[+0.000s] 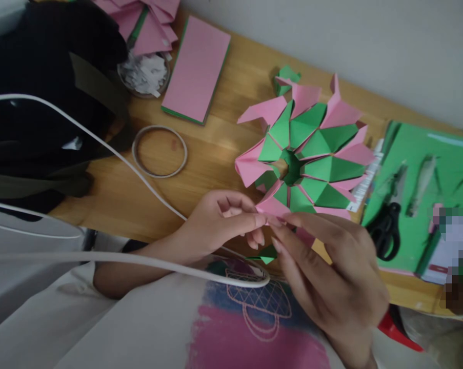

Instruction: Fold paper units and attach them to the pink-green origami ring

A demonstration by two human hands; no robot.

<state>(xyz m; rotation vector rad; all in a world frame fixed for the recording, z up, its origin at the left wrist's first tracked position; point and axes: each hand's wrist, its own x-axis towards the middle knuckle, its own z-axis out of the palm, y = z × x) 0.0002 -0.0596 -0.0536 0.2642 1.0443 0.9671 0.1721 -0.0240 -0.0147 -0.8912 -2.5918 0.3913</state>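
A ring-shaped folded-paper model (318, 166), green inside with pink points around its outside, stands on the wooden table. My left hand (225, 218) pinches a pink paper flap at the model's near edge between thumb and fingers. From the other side my right hand (327, 266) closes its thumb and fingertips on the same pink paper. The fingertips hide exactly how that flap is folded. Just below them, a small green paper point (267, 254) shows between my hands.
A pink and green paper stack (196, 69) lies near a bowl of white scraps (144, 74) and a tape ring (160, 151). Black scissors (387, 225) rest on green sheets (408, 154) at right. A white cable (139, 261) crosses in front; dark fabric (35, 102) is at left.
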